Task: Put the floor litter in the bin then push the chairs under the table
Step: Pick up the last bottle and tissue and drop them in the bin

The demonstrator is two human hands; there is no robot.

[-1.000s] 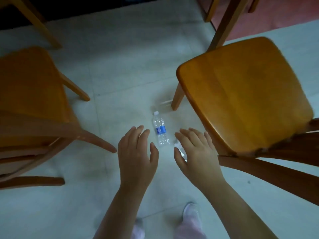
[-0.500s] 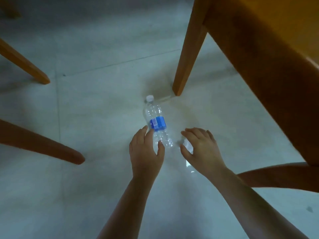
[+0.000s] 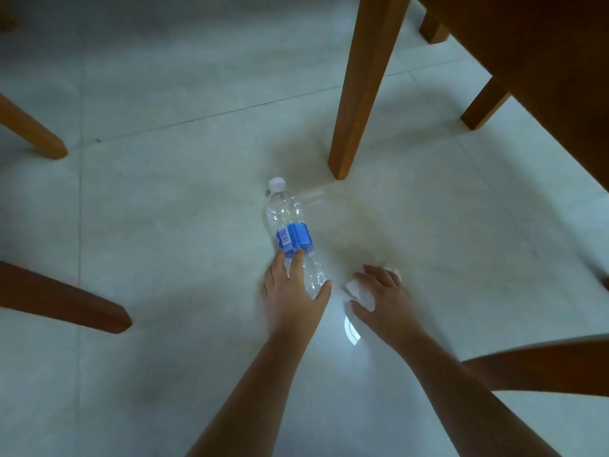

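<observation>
A clear plastic bottle (image 3: 288, 222) with a white cap and blue label lies on the pale tiled floor, cap pointing away from me. My left hand (image 3: 291, 296) lies over its lower half, fingers on top and thumb round the right side. Just to the right, my right hand (image 3: 384, 293) covers a crumpled white paper (image 3: 361, 293), with fingers and thumb curled around it. No bin is in view.
A wooden chair leg (image 3: 359, 94) stands just beyond the bottle, with the seat's underside (image 3: 543, 61) above at right. More chair legs (image 3: 62, 296) reach in from the left, and a curved wooden rail (image 3: 543, 366) crosses near my right forearm. A bright reflection (image 3: 351, 331) shines on the floor.
The view dropped closer to the floor. My left hand came down onto the bottle and my right hand closed over the white paper.
</observation>
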